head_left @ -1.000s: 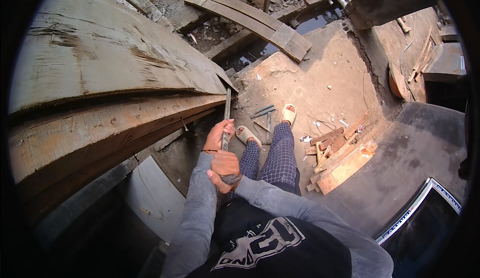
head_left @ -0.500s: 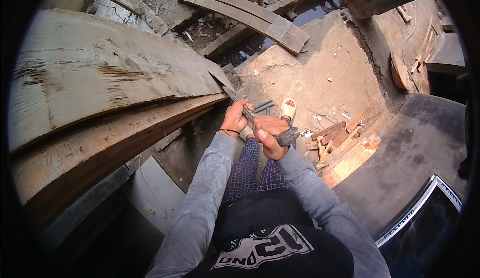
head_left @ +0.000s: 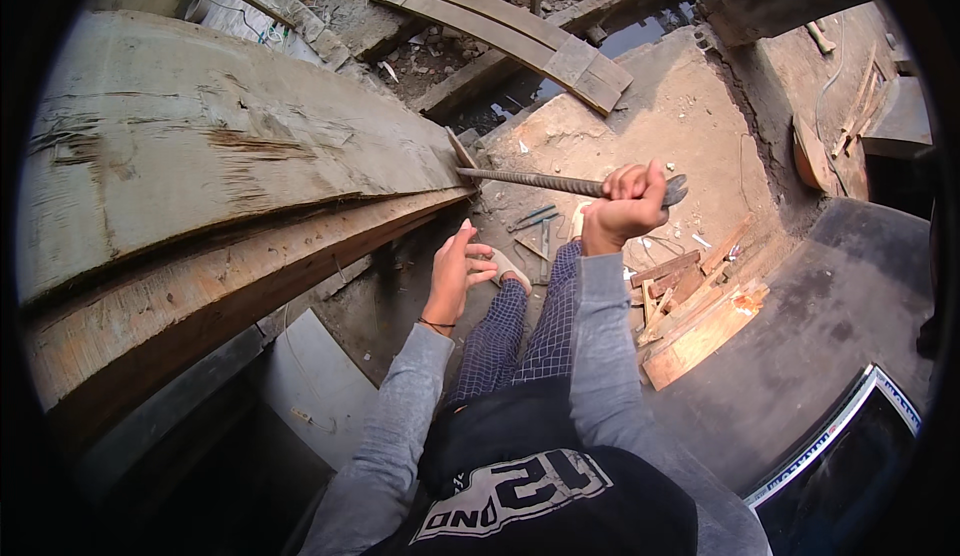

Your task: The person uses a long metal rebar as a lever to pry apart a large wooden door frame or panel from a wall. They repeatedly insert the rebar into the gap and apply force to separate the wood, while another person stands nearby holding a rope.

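My right hand (head_left: pixel 630 206) is closed round a pry bar (head_left: pixel 540 180) made of ribbed steel rod, close to its flattened, curved dark end. The bar lies nearly level, and its far tip meets the right end of a weathered plywood sheet (head_left: pixel 250 146), beside a short strip of wood (head_left: pixel 460 146) standing there. I cannot tell how deep the tip sits. My left hand (head_left: pixel 457 274) hangs free below the bar, fingers apart and holding nothing. Under the plywood runs a thick wooden beam (head_left: pixel 240 266), its face next to my left hand.
Long-handled pincers (head_left: pixel 532 218) lie on the concrete floor (head_left: pixel 660 116) by my feet. Broken wood scraps (head_left: pixel 700 311) are piled to the right. Planks (head_left: pixel 500 31) bridge a water-filled ditch (head_left: pixel 640 36) ahead. A dark, glassy panel with a pale edge (head_left: pixel 850 476) is at lower right.
My left hand has let go of the pry bar and drawn back, opening. My right hand has moved up and right with the bar, which now lies flatter.
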Available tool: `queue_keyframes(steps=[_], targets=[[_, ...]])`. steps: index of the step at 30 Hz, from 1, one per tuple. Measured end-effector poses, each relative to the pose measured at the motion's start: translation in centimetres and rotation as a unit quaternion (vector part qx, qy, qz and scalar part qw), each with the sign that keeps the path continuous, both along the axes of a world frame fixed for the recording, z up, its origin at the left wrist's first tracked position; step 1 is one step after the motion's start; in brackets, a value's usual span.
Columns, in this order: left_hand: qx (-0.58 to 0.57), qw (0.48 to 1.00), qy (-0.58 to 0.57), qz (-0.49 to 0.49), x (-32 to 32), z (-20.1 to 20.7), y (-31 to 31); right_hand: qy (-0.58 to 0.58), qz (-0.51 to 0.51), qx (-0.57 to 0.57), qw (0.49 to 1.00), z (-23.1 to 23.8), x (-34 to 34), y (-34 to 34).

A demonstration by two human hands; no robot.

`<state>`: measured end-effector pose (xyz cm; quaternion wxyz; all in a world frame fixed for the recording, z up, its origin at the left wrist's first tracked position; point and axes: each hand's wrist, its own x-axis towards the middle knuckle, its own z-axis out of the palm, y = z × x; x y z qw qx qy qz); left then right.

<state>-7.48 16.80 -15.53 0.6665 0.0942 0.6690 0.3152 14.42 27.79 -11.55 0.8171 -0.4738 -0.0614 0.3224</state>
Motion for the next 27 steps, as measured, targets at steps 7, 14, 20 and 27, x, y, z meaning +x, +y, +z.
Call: queue_keyframes(steps=[7, 14, 20, 27], targets=[[0.266, 0.829, 0.489, -0.049, -2.9, 7.3, -7.1, 0.044, 0.098, 0.007, 0.994, -3.4, 9.7, 2.6], [0.251, 0.841, 0.476, 0.058, -4.2, 7.9, -4.9, -0.067, 0.286, 0.094, 0.951, 0.2, -7.9, -9.3], [0.251, 0.822, 0.505, -0.079, -2.3, 7.6, -7.5, -0.230, 0.332, 0.039, 0.914, -7.2, -14.8, -8.7], [0.108, 0.868, 0.456, -0.165, -4.4, 4.2, -15.0, -0.017, 0.125, -0.034, 0.991, -13.5, -5.0, 2.2]])
